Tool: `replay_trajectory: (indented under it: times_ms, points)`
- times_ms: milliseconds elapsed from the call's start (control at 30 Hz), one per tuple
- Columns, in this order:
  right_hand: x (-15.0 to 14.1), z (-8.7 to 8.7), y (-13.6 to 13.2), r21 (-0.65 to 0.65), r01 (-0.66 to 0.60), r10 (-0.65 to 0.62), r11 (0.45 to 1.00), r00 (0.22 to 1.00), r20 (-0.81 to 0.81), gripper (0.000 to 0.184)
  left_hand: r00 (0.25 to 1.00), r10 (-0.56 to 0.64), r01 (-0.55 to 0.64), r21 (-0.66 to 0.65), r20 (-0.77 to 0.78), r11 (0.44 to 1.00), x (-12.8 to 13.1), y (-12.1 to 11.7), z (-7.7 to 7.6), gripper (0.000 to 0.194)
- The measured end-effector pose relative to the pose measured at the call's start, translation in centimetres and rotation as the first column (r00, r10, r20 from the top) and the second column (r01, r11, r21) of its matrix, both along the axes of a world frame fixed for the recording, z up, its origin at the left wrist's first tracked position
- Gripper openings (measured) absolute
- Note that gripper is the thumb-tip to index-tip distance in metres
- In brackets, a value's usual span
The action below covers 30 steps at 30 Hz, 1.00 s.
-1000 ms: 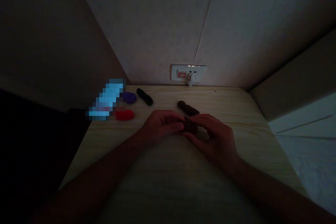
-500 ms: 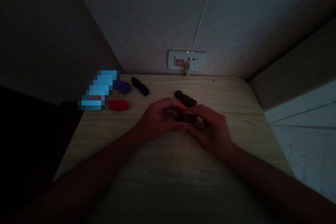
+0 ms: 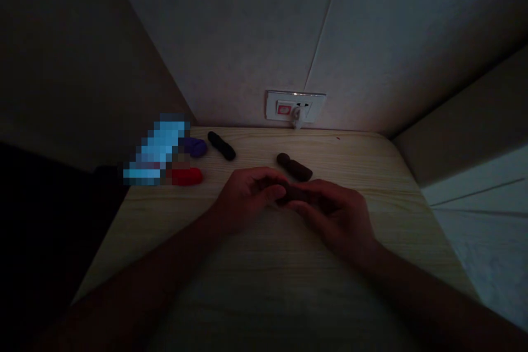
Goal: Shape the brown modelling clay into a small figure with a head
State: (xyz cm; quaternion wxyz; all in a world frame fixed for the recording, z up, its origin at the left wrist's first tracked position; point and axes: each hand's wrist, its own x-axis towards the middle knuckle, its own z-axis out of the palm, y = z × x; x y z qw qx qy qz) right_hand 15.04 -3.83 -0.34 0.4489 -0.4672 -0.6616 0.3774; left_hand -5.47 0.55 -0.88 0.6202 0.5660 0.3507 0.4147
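Note:
Between my hands is a dark brown lump of modelling clay (image 3: 295, 193), held low over the tabletop. My left hand (image 3: 241, 201) grips its left end between thumb and fingers. The fingers of my right hand (image 3: 344, 217) are closed on its right end. Just beyond the fingers lies another brown clay piece (image 3: 299, 170), a short thick roll, with a small rounded brown lump (image 3: 282, 159) against its left end. Dim light and my fingers hide part of the held clay.
On the wooden tabletop (image 3: 256, 264), a black clay roll (image 3: 221, 146), a purple clay lump (image 3: 196, 147) and a red clay piece (image 3: 188, 176) lie at the far left. Beside them is a bright, pixelated rectangle (image 3: 159, 148). A wall socket (image 3: 270, 105) with a plug sits behind the table.
My left thumb and fingers have closed in on the left end of the held brown clay, and more of the clay shows. The view has tilted slightly upward.

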Motion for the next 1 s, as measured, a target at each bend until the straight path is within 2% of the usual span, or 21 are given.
replay_trajectory:
  times_ms: [133,233,300,400,467,533,600,700,767,867,1000]
  points:
    - [-0.3,0.5,0.1,-0.195,-0.107,0.058,0.975,0.969,-0.240,0.016,0.970,-0.135,0.155,-0.087,0.201,0.984,0.0,0.0,-0.8,0.023]
    - [-0.5,0.7,0.3,-0.206,-0.151,0.086,0.967,0.952,-0.293,0.022,0.940,-0.166,0.213,-0.132,0.299,0.968,0.1,0.0,-1.3,0.025]
    - [-0.6,0.5,0.3,-0.176,-0.098,0.047,0.979,0.960,-0.276,0.025,0.954,-0.124,0.167,-0.137,0.274,0.976,0.2,-0.1,-1.3,0.023]
    - [-0.5,-0.2,0.1,-0.120,0.059,-0.087,0.991,0.965,-0.247,0.035,0.982,-0.060,0.082,-0.119,0.179,0.990,0.3,-0.2,-0.8,0.025]
    - [-0.3,-0.5,0.0,-0.029,0.167,-0.170,0.985,0.969,-0.177,0.036,0.992,-0.035,0.049,-0.116,0.124,0.992,0.4,-0.3,-0.5,0.029]
    - [-0.1,-0.6,-0.1,0.111,0.207,-0.203,0.972,0.978,-0.046,0.028,0.996,0.002,0.007,-0.111,0.084,0.994,0.5,-0.3,-0.3,0.029]
    - [0.1,-0.5,-0.1,0.245,0.164,-0.187,0.956,0.979,0.077,0.024,0.998,0.033,-0.027,-0.105,0.051,0.994,0.5,-0.2,-0.3,0.027]
    - [0.0,-0.2,0.1,0.321,0.060,-0.122,0.945,0.977,0.174,0.034,0.999,0.030,-0.027,-0.089,0.025,0.996,0.4,-0.1,-0.4,0.023]
    - [-0.1,0.0,0.1,0.301,0.012,-0.073,0.954,0.978,0.193,0.037,1.000,0.006,-0.005,-0.066,0.019,0.998,0.3,-0.1,-0.4,0.020]
    - [-0.2,0.1,0.1,0.246,-0.023,-0.027,0.969,0.980,0.198,0.029,1.000,-0.020,0.021,-0.045,0.016,0.999,0.3,-0.2,-0.3,0.017]
    - [-0.1,0.4,0.0,0.213,-0.004,-0.044,0.977,0.975,0.220,0.018,0.995,-0.041,0.049,-0.088,0.086,0.995,0.3,-0.4,-0.2,0.022]
